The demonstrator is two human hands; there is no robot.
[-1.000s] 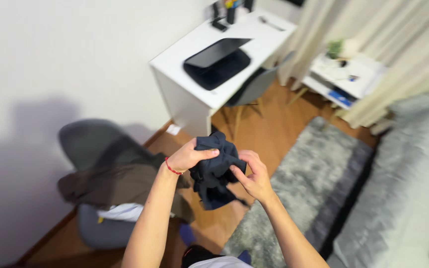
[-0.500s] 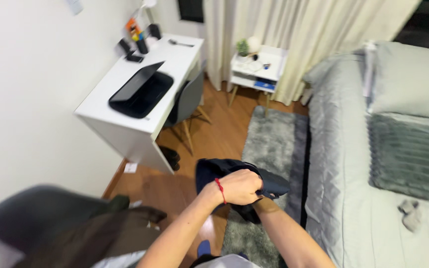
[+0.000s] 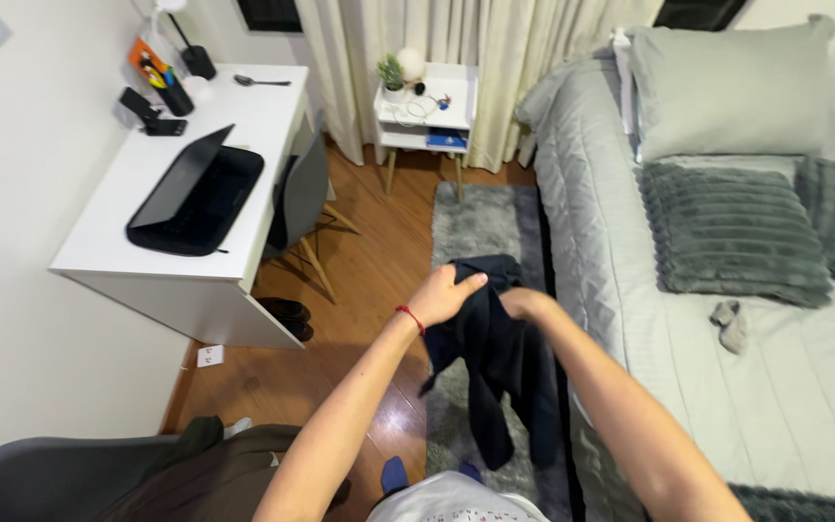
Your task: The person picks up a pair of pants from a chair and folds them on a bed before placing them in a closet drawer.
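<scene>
A dark navy garment (image 3: 495, 362) hangs down in front of me, above the wooden floor and the edge of the grey rug. My left hand (image 3: 445, 293), with a red string on the wrist, grips the garment's top edge. My right hand (image 3: 524, 304) is pushed into the cloth beside it, fingers hidden by the fabric. The two hands are close together, just left of the bed.
A grey bed (image 3: 756, 387) with pillows and a small grey sock (image 3: 730, 325) fills the right. A white desk (image 3: 161, 208) with a laptop (image 3: 195, 193) and a chair (image 3: 303, 198) stand at left. A white nightstand (image 3: 425, 116) is by the curtains. A grey chair (image 3: 60, 478) piled with brown clothes sits lower left.
The view has swung right toward the bed. The garment, bunched between my hands a second ago, now hangs down unrolled, and my hands have risen and moved toward the bed.
</scene>
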